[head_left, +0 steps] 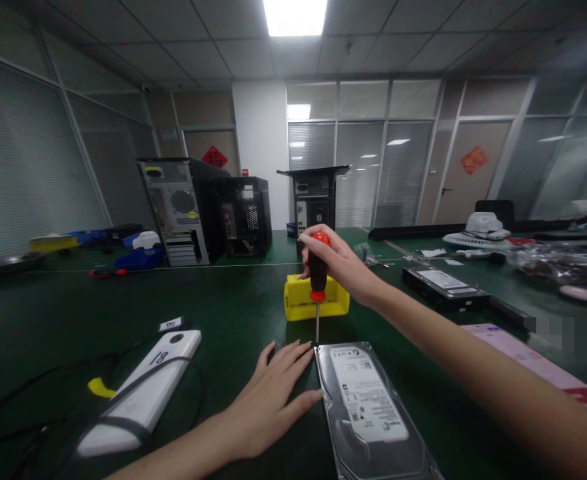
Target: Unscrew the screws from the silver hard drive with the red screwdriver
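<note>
A silver hard drive (368, 400) with a white label lies flat on the green table in front of me. My right hand (340, 260) is wrapped round the red and black handle of a screwdriver (318, 290). The shaft points straight down, its tip at the drive's far left corner. My left hand (278, 393) rests with fingers stretched out along the drive's left edge, the thumb touching that edge. Just behind the screwdriver stands a yellow plastic bin (298, 307); its contents are mostly hidden.
A white power bank (166, 373) marked 18, with a black cable, lies at the left. Another drive (443, 287) and a pink sheet (538, 367) are at the right. Computer cases (183, 213) stand at the back. A bagged heap (548, 263) is far right.
</note>
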